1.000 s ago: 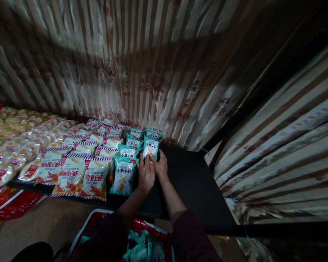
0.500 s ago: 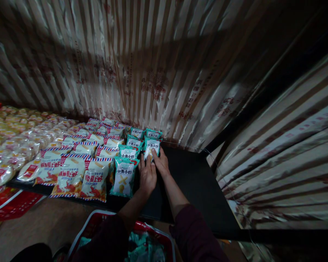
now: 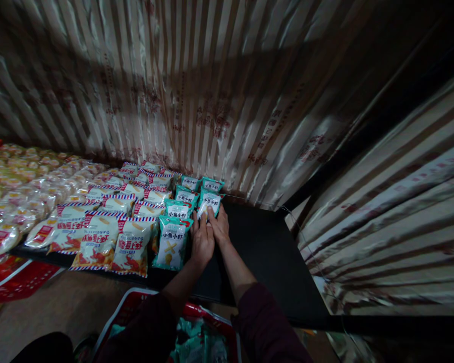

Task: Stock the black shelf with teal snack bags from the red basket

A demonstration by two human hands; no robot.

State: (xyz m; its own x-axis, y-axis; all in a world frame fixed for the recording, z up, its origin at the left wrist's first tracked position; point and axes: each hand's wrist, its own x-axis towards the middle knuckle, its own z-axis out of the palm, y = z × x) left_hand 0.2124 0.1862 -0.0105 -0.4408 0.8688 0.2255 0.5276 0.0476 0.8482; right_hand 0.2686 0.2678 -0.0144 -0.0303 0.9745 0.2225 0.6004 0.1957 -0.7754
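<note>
Both hands are at the near end of the right-hand row of teal snack bags on the black shelf [image 3: 265,262]. A teal and white snack bag [image 3: 209,200] stands upright there, its lower part covered by my fingers. My right hand [image 3: 220,227] grips its right side, thumb across the front. My left hand [image 3: 203,244] presses against its lower left front, fingers close together. Left of my left hand is the front teal bag [image 3: 170,244] of the neighbouring row. More teal bags, such as the rear one [image 3: 212,184], stand behind.
Left of the teal rows stand several red, white and blue snack bags [image 3: 130,247], then clear-wrapped round packs [image 3: 34,206]. A red basket [image 3: 117,315] with more teal bags sits below the shelf edge. Striped curtain [image 3: 196,101] hangs behind; a thin wire [image 3: 257,202] crosses the shelf's rear.
My hands have shifted very slightly left at the same teal bag, which leans a little more. The bag stays between them; the other bags look unmoved.
</note>
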